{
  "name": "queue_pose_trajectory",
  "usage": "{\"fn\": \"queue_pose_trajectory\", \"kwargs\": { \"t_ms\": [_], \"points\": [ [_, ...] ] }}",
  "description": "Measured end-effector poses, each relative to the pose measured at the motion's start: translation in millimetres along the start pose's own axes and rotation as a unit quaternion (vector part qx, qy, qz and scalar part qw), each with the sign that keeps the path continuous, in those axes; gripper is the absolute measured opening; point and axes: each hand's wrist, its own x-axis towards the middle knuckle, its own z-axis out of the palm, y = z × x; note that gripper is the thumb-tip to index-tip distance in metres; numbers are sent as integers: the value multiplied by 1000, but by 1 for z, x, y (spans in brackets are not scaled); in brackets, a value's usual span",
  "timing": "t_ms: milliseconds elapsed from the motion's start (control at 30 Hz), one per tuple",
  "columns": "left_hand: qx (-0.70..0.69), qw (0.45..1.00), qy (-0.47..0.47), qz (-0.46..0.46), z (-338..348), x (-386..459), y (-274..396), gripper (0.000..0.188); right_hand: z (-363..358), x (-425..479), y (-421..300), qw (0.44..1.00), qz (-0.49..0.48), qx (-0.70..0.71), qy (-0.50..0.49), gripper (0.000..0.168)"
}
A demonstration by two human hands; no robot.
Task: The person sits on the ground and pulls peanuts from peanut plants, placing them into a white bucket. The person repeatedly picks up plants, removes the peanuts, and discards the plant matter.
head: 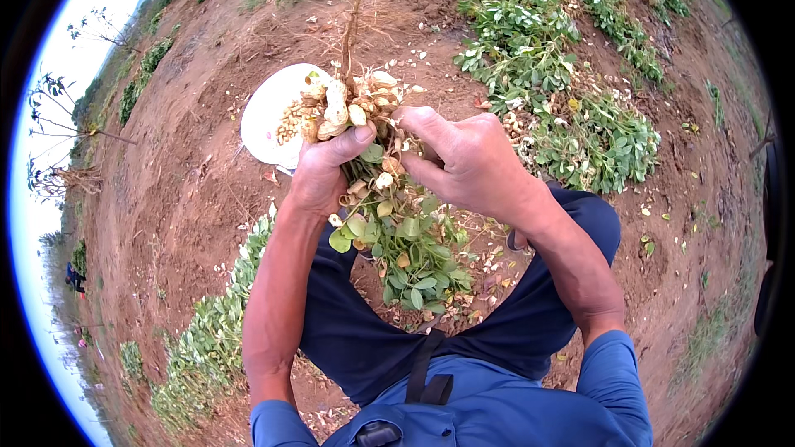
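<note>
A peanut plant [410, 242] hangs upside down before me, its leaves between my knees and its bare root [351, 37] pointing away. My left hand [323, 177] grips the stems just below the root, the thumb lying against a cluster of peanut pods [335, 105]. At the right side of the cluster, my right hand [469, 158] has its fingers bent in among the pods and stems. Whether a pod is pinched there is hidden by the hand. Behind the left hand, a round white basin [261, 115] on the soil contains loose peanuts [289, 124].
Uprooted peanut plants [528, 43] lie heaped at the far right, some with pods showing. Another leafy row [205, 341] runs along my left side. Reddish-brown soil [180, 155] slopes around me, strewn with dry leaves. A distant person [75, 277] is at the left edge.
</note>
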Motion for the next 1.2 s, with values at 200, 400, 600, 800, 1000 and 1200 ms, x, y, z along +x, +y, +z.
{"fn": "queue_pose_trajectory", "kwargs": {
  "t_ms": [200,400,600,800,1000,1200],
  "points": [
    [28,999,-16,7,2,1,-3,58,-1,1,9,998,27,56,0,32],
    [-6,1000,-23,5,4,-4,-1,56,-9,3,14,978,67,196,-32,29],
    [-37,998,-16,-42,3,-8,2,53,-8,6,23,931,152,327,-53,25],
    [-28,998,-39,-48,9,-10,2,53,13,2,27,789,273,550,-26,25],
    [-21,999,2,-42,4,-6,-2,36,16,2,25,759,291,581,-38,25],
    [-27,999,3,-26,10,-4,-1,38,21,1,9,830,264,491,-4,18]
  ]
}}
